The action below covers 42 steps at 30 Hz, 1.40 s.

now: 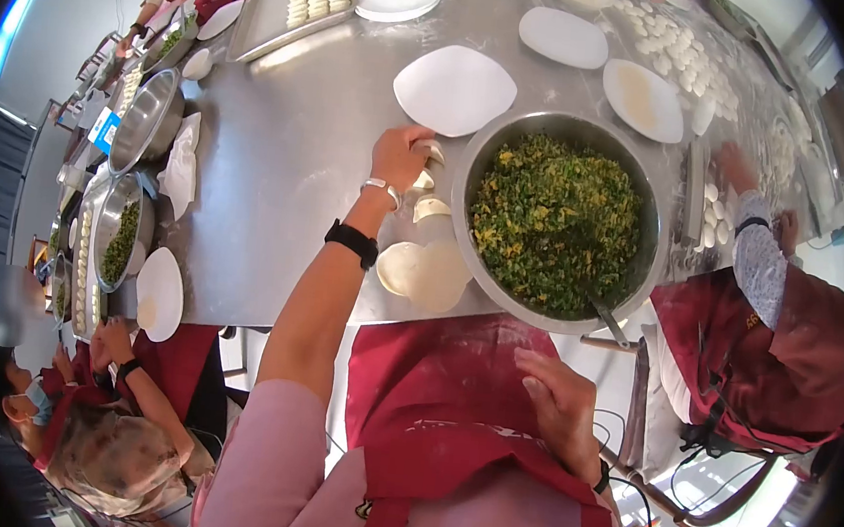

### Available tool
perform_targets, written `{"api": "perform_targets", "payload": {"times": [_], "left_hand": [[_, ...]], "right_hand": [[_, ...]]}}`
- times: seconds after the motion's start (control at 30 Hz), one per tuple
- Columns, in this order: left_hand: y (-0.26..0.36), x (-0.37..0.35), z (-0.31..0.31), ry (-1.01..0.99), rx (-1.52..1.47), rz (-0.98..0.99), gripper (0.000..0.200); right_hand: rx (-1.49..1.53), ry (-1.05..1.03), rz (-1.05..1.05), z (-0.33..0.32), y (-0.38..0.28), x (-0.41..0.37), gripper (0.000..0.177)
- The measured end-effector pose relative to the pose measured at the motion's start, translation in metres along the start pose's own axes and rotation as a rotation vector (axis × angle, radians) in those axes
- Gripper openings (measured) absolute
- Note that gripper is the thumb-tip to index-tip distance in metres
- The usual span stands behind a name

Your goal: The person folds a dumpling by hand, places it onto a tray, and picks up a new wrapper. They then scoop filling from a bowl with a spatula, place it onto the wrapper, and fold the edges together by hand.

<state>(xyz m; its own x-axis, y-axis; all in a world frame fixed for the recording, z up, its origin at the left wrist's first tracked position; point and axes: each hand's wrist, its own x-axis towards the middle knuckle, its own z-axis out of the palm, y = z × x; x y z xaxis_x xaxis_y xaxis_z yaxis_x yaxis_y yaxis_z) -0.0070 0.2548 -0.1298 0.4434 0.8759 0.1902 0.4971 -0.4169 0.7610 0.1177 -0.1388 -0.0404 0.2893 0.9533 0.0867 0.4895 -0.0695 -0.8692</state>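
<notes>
My left hand [400, 161] reaches out over the metal table, fingers curled and closed on a folded dumpling [434, 152] at the far end of a short row. Behind it lie more folded dumplings [431, 208], and closer to me are flat round dough wrappers [438, 277], partly overlapping. A large steel bowl [461, 217] of chopped green and yellow filling [556, 220] stands to the right, a spoon [608, 320] resting in it. My right hand [565, 407] hangs before my red apron, fingers extended and apart, holding nothing.
White plates [454, 91] stand beyond the dumplings. A tray [263, 19] of dumplings is at the far left, with steel bowls [148, 124] along the left edge. Dough pieces [686, 56] cover the floured far right. Co-workers in red aprons stand on both sides.
</notes>
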Motion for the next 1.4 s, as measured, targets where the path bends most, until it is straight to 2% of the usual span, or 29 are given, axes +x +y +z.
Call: {"api": "perform_targets", "payload": {"times": [0.07, 0.17, 0.2, 0.3, 0.4, 0.47, 0.57, 0.63, 0.67, 0.8, 1.0, 1.1, 1.2, 1.33, 1.4], "left_hand": [[-0.010, -0.002, 0.004, 0.031, 0.187, 0.146, 0.026], [-0.022, -0.004, 0.007, 0.060, 0.150, 0.206, 0.026], [-0.020, -0.004, 0.004, 0.017, 0.135, 0.160, 0.030], [-0.016, -0.018, 0.002, 0.293, -0.007, 0.136, 0.027], [0.011, -0.066, -0.032, 0.257, 0.139, 0.143, 0.021], [0.014, -0.106, -0.038, 0.185, 0.283, 0.225, 0.015], [0.029, -0.154, -0.042, 0.020, 0.438, 0.131, 0.016], [0.041, -0.171, -0.037, 0.042, 0.346, 0.145, 0.017], [0.047, -0.174, -0.033, 0.050, 0.298, 0.155, 0.018], [0.069, -0.164, -0.015, -0.044, 0.477, 0.246, 0.027], [0.073, -0.141, 0.002, -0.197, 0.419, 0.082, 0.019], [0.064, -0.132, 0.006, -0.273, 0.394, 0.148, 0.012], [0.060, -0.145, 0.002, -0.089, 0.193, 0.319, 0.011], [0.060, -0.172, -0.036, -0.130, 0.146, 0.432, 0.013], [0.051, -0.183, -0.051, -0.153, 0.186, 0.428, 0.014]], "right_hand": [[-0.022, -0.016, 0.015, 0.003, 0.005, 0.001, 0.021], [0.001, -0.031, 0.039, 0.010, 0.017, 0.002, 0.021], [-0.001, -0.031, 0.049, 0.011, 0.015, 0.003, 0.021], [-0.018, -0.062, 0.113, 0.009, 0.010, 0.002, 0.021], [0.000, -0.042, 0.086, 0.010, 0.008, 0.001, 0.022], [0.010, -0.050, 0.064, 0.012, 0.010, -0.002, 0.022], [0.019, -0.064, -0.004, 0.020, 0.016, -0.003, 0.024], [0.025, -0.078, -0.055, 0.024, 0.014, -0.002, 0.024], [0.030, -0.087, -0.076, 0.026, 0.011, 0.001, 0.024], [0.017, -0.100, -0.214, 0.036, 0.008, 0.003, 0.022], [0.021, -0.094, -0.206, 0.033, 0.012, -0.013, 0.022], [0.033, -0.090, -0.151, 0.030, 0.013, -0.021, 0.022], [-0.007, -0.083, -0.153, 0.024, 0.013, -0.024, 0.021], [0.013, -0.029, -0.043, 0.016, 0.025, -0.029, 0.018], [0.028, 0.012, 0.025, 0.008, 0.031, -0.031, 0.018]]}}
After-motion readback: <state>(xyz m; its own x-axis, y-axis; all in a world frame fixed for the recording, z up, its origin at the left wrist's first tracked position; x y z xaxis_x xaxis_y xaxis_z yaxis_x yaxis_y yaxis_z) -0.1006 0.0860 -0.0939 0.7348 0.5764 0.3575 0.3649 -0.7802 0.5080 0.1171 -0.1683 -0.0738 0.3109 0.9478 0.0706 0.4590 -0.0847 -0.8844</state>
